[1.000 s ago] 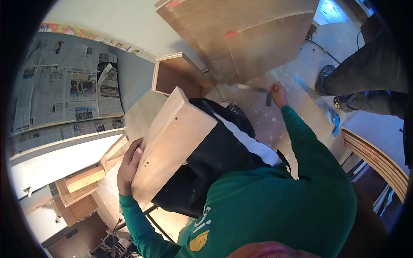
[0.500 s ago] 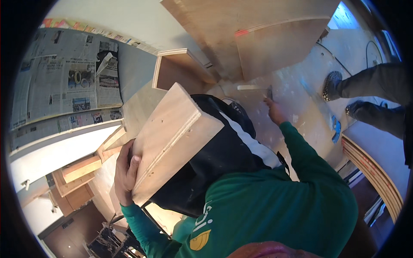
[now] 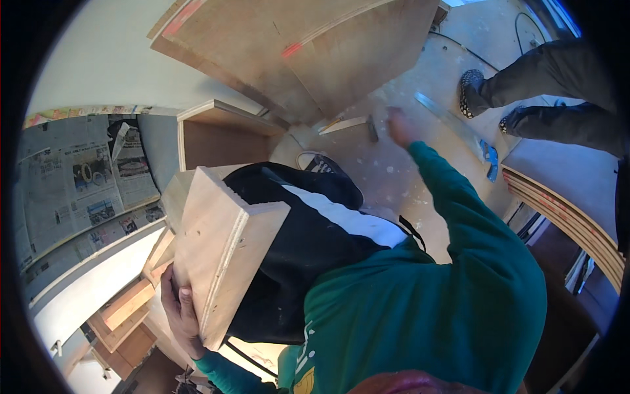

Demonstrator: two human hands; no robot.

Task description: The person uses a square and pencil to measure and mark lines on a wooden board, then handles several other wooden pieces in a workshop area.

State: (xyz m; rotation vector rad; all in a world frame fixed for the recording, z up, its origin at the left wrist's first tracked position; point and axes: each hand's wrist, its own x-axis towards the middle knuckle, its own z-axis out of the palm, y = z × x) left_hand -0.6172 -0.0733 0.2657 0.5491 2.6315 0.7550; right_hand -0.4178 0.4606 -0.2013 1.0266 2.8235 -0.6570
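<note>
My left hand (image 3: 180, 312) grips the lower left edge of a plywood assembly (image 3: 216, 230), two pale boards joined at a corner. The assembly leans across my lap, its layered edge showing along the joint. My right hand (image 3: 399, 128) is stretched out low over the floor, smeared by motion, so its fingers cannot be made out. Just left of it lies a hammer (image 3: 348, 125) with a pale handle and a dark head. I see a gap between the right hand and the hammer head.
A hand saw (image 3: 489, 159) with a blue handle lies to the right, near another person's legs (image 3: 551, 72). Large plywood sheets (image 3: 354, 59) lean ahead. An open wooden box (image 3: 223, 138) stands at left, with stacked boards (image 3: 564, 223) at right and newspaper-covered panels (image 3: 72, 177) far left.
My view has shifted, so the surroundings sit differently in it. My right hand, earlier at the hammer's head, is now apart from it on the right. My left hand keeps holding the plywood assembly.
</note>
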